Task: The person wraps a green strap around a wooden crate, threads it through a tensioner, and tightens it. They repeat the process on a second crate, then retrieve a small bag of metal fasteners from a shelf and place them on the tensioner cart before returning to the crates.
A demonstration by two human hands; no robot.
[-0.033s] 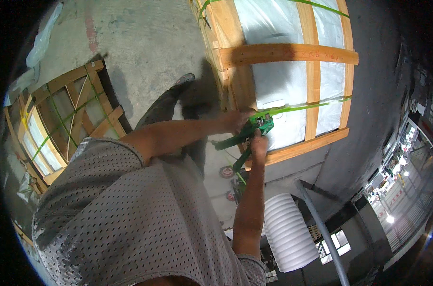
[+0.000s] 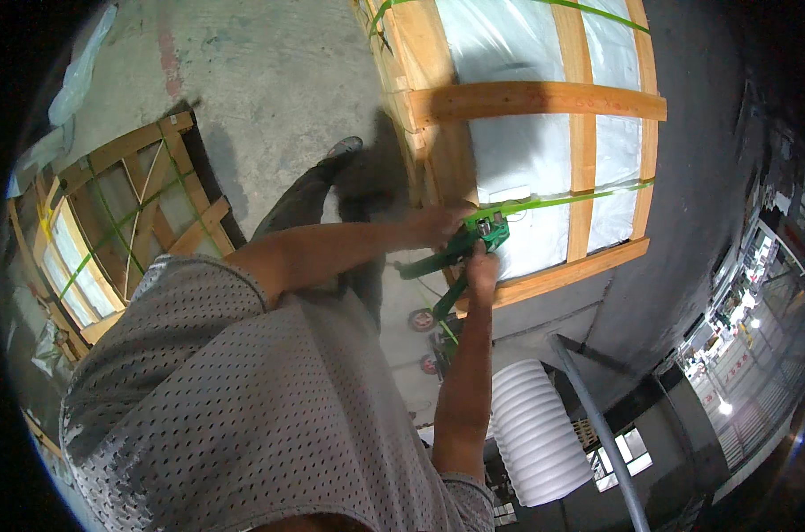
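Note:
A green strapping tool [image 2: 491,232] with two long handles sits against the upper side of a wooden crate [image 2: 544,99]. A bright green plastic strap [image 2: 589,192] runs from the tool's head across the crate's slats. My left hand [image 2: 451,223] is closed at the left side of the tool's head, where the strap meets it; some fingertips are hidden. My right hand [image 2: 483,270] is wrapped round the tool just below its head. One handle points left beneath my left hand, the other down beside my right forearm. White wrapping shows between the slats.
Another strapped crate [image 2: 145,199] stands at the left. A large white ribbed roll [image 2: 540,433] lies at the lower right, beside a grey metal pole [image 2: 602,426]. Small red wheels [image 2: 422,320] show below the tool. Clear plastic film [image 2: 81,71] lies at the upper left on the concrete floor.

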